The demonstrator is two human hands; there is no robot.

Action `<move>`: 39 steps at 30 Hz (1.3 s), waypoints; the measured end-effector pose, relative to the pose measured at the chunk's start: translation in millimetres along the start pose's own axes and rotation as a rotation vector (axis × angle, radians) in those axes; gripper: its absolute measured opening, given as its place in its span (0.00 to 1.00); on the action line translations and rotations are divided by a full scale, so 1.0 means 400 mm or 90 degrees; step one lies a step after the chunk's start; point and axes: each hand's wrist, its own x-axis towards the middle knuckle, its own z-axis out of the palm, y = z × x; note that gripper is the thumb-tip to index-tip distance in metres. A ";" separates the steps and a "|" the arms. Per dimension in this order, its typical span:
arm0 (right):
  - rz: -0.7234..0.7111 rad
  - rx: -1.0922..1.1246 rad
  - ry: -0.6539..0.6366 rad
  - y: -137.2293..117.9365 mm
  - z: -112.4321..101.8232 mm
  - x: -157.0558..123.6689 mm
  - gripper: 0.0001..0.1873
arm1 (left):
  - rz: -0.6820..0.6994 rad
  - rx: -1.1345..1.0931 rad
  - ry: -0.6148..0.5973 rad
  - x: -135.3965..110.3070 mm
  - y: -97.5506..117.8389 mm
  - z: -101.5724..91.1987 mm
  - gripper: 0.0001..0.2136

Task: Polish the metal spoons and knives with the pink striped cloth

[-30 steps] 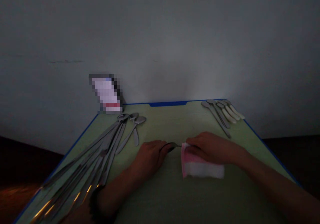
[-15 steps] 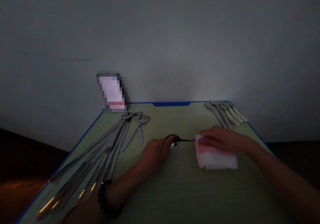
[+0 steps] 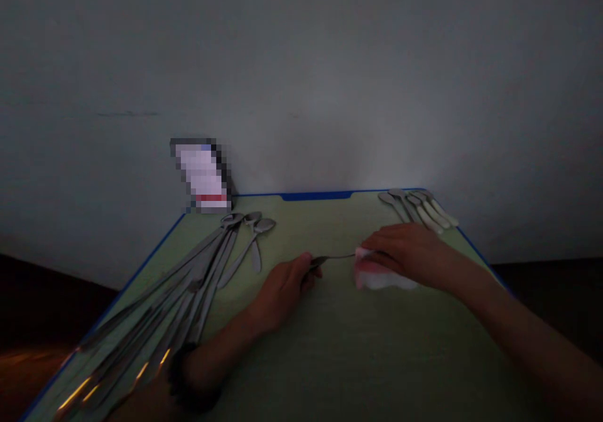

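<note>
My left hand (image 3: 282, 287) is closed on the bowl end of a metal spoon (image 3: 332, 258) that lies across the green table (image 3: 330, 353). The spoon's handle runs right into a folded pink and white cloth (image 3: 384, 279). My right hand (image 3: 407, 251) lies on top of that cloth with its fingers pressed down around it and the handle. Both hands sit near the middle of the table, a short gap between them.
A fan of several long metal spoons (image 3: 188, 290) covers the table's left side. A small group of spoons, some with pale handles (image 3: 421, 208), lies at the far right corner. A blurred-out upright object (image 3: 202, 174) leans on the grey wall at the back left.
The cloth and my right hand slid right along the spoon handle, then moved back left and a little farther from me. My left hand kept hold of the spoon's bowl end.
</note>
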 end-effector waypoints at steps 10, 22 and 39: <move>-0.089 -0.042 0.096 -0.111 0.110 0.034 0.11 | 0.129 0.284 -0.074 -0.032 0.040 0.031 0.19; -0.037 0.068 0.002 -0.004 0.048 0.009 0.19 | 0.024 0.078 0.032 0.004 0.025 0.016 0.22; 0.110 0.237 0.002 0.084 0.038 -0.008 0.33 | -0.085 -0.282 0.156 0.021 0.008 0.018 0.20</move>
